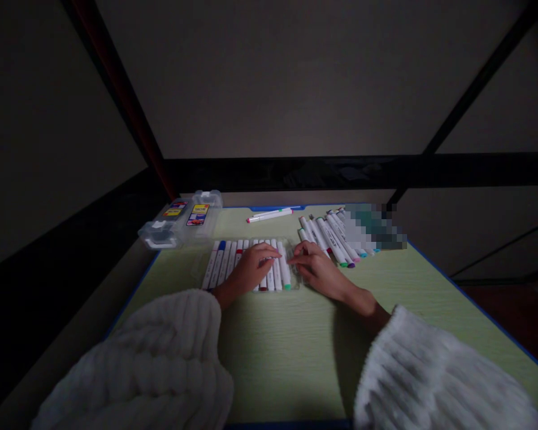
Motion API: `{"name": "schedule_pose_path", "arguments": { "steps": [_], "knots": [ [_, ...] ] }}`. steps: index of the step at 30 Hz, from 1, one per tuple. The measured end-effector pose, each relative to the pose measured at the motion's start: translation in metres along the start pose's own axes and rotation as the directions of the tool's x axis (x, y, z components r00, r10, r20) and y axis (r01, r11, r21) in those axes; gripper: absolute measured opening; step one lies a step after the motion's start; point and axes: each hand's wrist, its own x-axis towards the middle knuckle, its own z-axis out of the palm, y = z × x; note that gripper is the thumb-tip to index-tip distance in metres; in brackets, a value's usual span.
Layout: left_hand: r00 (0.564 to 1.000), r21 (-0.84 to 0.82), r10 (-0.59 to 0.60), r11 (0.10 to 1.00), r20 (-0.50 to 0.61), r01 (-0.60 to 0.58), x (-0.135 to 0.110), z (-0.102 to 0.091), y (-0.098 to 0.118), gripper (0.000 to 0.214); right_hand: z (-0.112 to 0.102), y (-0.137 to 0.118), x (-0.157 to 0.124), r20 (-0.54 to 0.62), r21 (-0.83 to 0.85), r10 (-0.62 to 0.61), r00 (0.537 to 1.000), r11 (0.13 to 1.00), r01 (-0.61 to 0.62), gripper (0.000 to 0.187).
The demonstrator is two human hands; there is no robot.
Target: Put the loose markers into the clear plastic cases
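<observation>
White markers (226, 263) with coloured end caps lie side by side in a shallow clear plastic tray (295, 285) at the middle of the table. Over this row rests my left hand (250, 266), its fingers stretched to the right across the markers and hiding some of them. My right hand (321, 272) is at the tray's right edge, index finger pointing left and fingers partly bent and apart. No marker shows in its grasp. The green-ended marker (286, 272) is the rightmost one in the row, between my two hands.
A loose pile of white markers (332, 239) lies to the right, beside a pixelated patch. Two markers (269, 215) lie near the back edge. Clear plastic cases (201, 218) with labels stand at the back left. The pale green table (278, 358) has blue edges.
</observation>
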Motion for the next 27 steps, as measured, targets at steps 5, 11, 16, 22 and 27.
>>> {"name": "schedule_pose_path", "arguments": {
  "steps": [5,11,16,22,27],
  "knots": [
    [0.998,0.068,0.047,0.996,0.033,-0.049,-0.0015,0.003,0.0007,0.024,0.0032,-0.0014,0.0006,0.019,-0.008,0.01,1.0,1.0,-0.01,0.035],
    [0.998,0.084,0.044,0.995,0.042,-0.047,-0.0017,0.0021,0.0016,0.025,0.0049,-0.0004,0.0006,0.023,-0.015,0.022,1.0,1.0,-0.021,0.039],
    [0.999,0.102,0.017,0.995,0.031,-0.02,-0.0022,0.0021,0.0028,0.026,0.0059,0.001,0.0004,0.021,0.007,0.027,0.999,1.0,-0.027,0.039],
    [0.999,0.111,0.008,0.994,0.042,-0.012,-0.003,0.0017,0.0044,0.031,0.0062,0.0009,0.0009,0.007,0.025,0.007,1.0,1.0,-0.007,0.044],
    [0.998,0.121,0.017,0.992,0.065,-0.025,-0.0033,0.0018,0.0043,0.036,0.0063,0.0016,0.0006,0.006,0.028,0.011,1.0,1.0,-0.011,0.04]
  ]
}}
